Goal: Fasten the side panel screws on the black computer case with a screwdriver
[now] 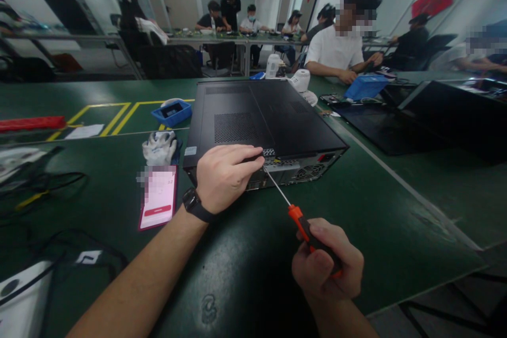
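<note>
A black desktop computer case (237,95) lies flat on the green table, its rear panel with ports and a round fan grille facing me. My left hand (224,174), wearing a black watch (196,205), is at the rear edge, fingers stretched over the top and thumb against the back, gripping that edge. In my right hand (330,259) is a screwdriver (299,219) with an orange and black handle, my fingers wrapped round it. Its thin shaft slants up to the rear panel beside my left thumb. Whatever the tip touches is hidden by that thumb.
Left of the case are a blue tray (174,116), a work glove (158,148) and a lit phone (158,198). Dark cables (59,174) lie farther left. At right are a black panel (384,132) and a blue bin (366,87); a co-worker (336,47) sits across the table.
</note>
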Demonstrator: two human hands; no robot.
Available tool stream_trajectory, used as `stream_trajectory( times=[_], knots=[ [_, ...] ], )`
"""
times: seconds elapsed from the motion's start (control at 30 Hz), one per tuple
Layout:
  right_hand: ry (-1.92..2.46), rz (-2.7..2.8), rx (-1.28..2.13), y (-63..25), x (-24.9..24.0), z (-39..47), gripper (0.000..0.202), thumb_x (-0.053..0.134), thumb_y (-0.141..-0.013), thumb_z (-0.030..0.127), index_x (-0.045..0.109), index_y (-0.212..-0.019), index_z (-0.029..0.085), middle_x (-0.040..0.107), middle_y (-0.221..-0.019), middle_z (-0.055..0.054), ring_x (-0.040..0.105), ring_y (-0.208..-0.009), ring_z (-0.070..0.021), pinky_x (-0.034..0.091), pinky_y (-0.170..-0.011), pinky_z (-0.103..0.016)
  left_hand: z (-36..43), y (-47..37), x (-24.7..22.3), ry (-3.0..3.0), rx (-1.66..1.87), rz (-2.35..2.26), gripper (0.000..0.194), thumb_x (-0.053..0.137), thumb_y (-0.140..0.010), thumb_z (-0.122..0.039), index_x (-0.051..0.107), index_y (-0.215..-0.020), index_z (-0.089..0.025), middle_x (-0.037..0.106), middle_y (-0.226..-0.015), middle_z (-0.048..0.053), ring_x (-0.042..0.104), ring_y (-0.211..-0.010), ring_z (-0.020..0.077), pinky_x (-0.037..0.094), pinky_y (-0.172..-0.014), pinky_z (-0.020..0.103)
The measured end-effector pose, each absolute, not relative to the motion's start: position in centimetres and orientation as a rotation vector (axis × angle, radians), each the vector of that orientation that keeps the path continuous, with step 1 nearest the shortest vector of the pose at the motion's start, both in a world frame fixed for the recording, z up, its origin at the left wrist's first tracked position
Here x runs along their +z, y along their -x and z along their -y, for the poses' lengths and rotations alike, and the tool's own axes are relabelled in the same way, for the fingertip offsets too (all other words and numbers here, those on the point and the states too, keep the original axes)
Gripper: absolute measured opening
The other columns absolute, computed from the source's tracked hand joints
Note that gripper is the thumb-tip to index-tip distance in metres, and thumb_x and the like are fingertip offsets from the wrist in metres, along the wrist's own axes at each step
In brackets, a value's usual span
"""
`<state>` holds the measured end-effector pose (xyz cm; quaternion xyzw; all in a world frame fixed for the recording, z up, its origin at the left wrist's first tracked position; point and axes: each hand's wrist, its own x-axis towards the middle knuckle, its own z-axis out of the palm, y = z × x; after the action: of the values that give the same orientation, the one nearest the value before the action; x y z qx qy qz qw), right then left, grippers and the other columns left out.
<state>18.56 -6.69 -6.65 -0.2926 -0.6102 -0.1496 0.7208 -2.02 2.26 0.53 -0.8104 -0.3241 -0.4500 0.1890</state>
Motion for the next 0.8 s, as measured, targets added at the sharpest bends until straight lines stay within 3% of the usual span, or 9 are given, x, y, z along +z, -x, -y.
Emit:
stream_trajectory(
  times=[0.47,0.6,0.8],
  knots=[
    [0.663,1.42,-0.294,-18.8,-6.2,7.2,0.028,0.06,-0.1,0.02,0.068,-0.126,0.012,0.073,-0.093,-0.007,0.07,-0.074,-0.0185,0.063,-0.059,-0.036,-2.0,1.9,0.9,2.293,-1.236,0.957,0.019,0.065,-0.101,-0.021,0.083,-0.1,-0.028,0.085,-0.116,0.001,0.081,-0.102,0.02,0.062,-0.084,0.036],
    [0.628,1.414,-0.284,-18.7,-6.2,7.3,0.032,0.058,-0.1,0.025,0.068,-0.126,0.01,0.071,-0.094,-0.008,0.069,-0.075,-0.0194,0.062,-0.058,-0.036,-2.1,1.9,0.8,2.295,-1.25,0.939,0.016,0.068,-0.1,-0.019,0.082,-0.1,-0.026,0.085,-0.116,0.001,0.081,-0.101,0.0198,0.061,-0.084,0.036],
    [0.638,1.416,-0.258,-18.4,-6.0,7.4,0.038,0.061,-0.092,0.02,0.067,-0.128,0.011,0.071,-0.096,-0.008,0.068,-0.074,-0.0197,0.061,-0.055,-0.036,-2.0,1.9,0.8,2.285,-1.268,0.952,0.015,0.068,-0.101,-0.021,0.082,-0.1,-0.026,0.085,-0.114,0.0,0.081,-0.1,0.0191,0.061,-0.083,0.035]
  ],
)
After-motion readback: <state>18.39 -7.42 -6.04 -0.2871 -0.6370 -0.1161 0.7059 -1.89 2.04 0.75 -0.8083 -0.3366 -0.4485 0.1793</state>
